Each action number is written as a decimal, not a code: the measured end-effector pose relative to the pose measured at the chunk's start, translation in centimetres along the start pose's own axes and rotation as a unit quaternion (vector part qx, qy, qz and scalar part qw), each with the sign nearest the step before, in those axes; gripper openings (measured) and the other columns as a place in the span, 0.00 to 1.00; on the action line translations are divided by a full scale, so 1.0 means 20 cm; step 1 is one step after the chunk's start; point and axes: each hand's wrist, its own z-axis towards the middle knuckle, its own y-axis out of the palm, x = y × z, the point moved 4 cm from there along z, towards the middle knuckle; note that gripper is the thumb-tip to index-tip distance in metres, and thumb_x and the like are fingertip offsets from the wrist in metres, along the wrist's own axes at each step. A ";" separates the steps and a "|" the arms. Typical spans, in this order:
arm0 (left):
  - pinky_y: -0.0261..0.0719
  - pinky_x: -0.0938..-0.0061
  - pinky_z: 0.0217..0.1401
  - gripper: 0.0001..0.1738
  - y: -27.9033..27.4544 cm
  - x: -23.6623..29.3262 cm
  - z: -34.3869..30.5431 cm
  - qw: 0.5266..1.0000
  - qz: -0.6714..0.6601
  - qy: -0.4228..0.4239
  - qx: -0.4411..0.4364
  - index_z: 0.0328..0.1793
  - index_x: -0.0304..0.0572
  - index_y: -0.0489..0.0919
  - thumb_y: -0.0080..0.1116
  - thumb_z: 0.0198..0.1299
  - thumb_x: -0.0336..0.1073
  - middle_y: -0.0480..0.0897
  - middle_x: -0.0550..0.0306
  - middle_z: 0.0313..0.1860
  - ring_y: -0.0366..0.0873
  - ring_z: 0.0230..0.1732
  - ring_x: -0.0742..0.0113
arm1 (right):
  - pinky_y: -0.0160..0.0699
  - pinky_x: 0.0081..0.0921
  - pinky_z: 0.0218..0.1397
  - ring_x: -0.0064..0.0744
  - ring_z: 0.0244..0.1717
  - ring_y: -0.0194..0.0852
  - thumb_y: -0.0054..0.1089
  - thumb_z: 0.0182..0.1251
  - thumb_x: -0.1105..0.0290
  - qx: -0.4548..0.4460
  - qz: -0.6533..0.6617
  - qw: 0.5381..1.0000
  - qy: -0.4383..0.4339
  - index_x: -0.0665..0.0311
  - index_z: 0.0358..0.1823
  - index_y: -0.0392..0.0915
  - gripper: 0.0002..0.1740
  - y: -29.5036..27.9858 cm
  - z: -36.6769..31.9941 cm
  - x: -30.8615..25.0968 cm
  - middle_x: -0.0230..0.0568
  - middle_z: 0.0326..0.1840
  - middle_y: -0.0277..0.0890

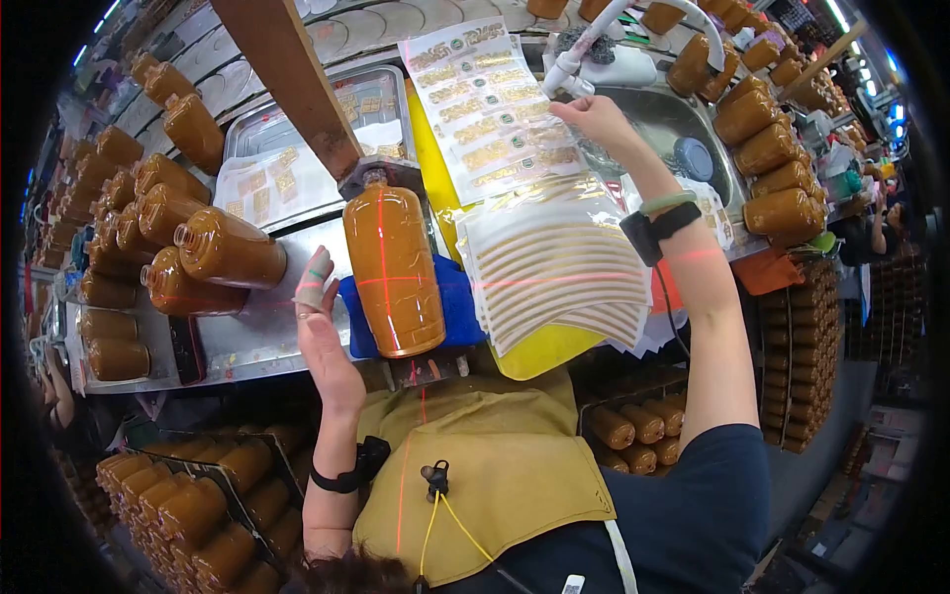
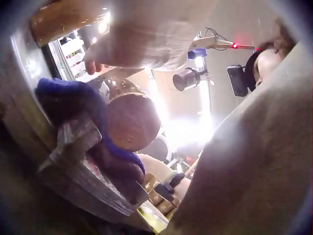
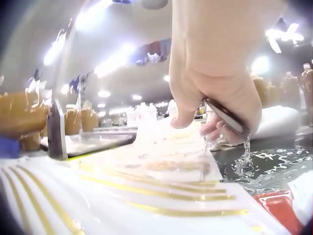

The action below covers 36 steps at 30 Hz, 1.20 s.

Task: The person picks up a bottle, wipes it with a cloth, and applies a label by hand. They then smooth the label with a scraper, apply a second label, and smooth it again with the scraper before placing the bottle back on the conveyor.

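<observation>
My right hand (image 1: 606,124) is beside the white tap (image 1: 566,77) over the sink. In the right wrist view its curled fingers hold a thin, flat, dark-edged piece (image 3: 226,116) against the palm, and water streams down beside it. My left hand (image 1: 332,356) is raised just left of a glossy brown bottle (image 1: 391,267), fingers loosely extended, with white wrapping on a finger. That bottle lies on a blue cloth pad (image 1: 457,297), neck toward a metal bracket on a wooden post. Decal sheets with gold bands (image 1: 559,262) and gold patterned sheets (image 1: 485,104) lie right of it.
Several brown bottles (image 1: 233,247) stand and lie at the left of the bench. A metal tray (image 1: 327,109) with cut gold pieces sits behind the post (image 1: 287,74). The steel sink (image 1: 648,119) is at the right, with more bottles (image 1: 782,188) beyond. Yellow boards (image 1: 554,351) lie under the sheets.
</observation>
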 end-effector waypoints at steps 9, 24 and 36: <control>0.60 0.54 0.82 0.70 0.02 0.08 -0.12 0.981 0.139 0.102 -0.092 0.82 0.36 0.62 0.85 0.37 0.64 0.61 0.38 0.82 0.61 0.81 0.45 | 0.83 0.35 0.53 0.45 0.42 0.89 0.76 0.54 0.53 -0.068 -0.239 0.965 -0.082 0.69 0.44 0.89 0.26 -0.02 0.10 0.07 0.51 0.38 0.89; 0.81 0.59 0.66 0.42 0.02 -0.02 -0.19 0.974 0.147 0.172 -0.035 0.74 0.32 0.72 0.76 0.49 0.21 0.80 0.40 0.68 0.80 0.66 0.44 | 0.65 0.19 0.46 0.16 0.38 0.65 0.63 0.77 0.55 -0.124 0.055 0.976 -0.169 0.68 0.37 0.81 0.20 0.10 -0.86 -0.63 0.26 0.32 0.75; 0.89 0.53 0.56 0.05 0.09 0.00 -0.21 0.912 0.194 0.361 -0.004 0.40 0.40 0.84 0.68 0.62 0.32 0.84 0.46 0.59 0.82 0.59 0.41 | 0.55 0.19 0.34 0.13 0.30 0.55 0.67 0.73 0.58 -0.125 0.141 0.970 -0.151 0.66 0.32 0.79 0.18 0.30 -1.05 -0.62 0.20 0.25 0.63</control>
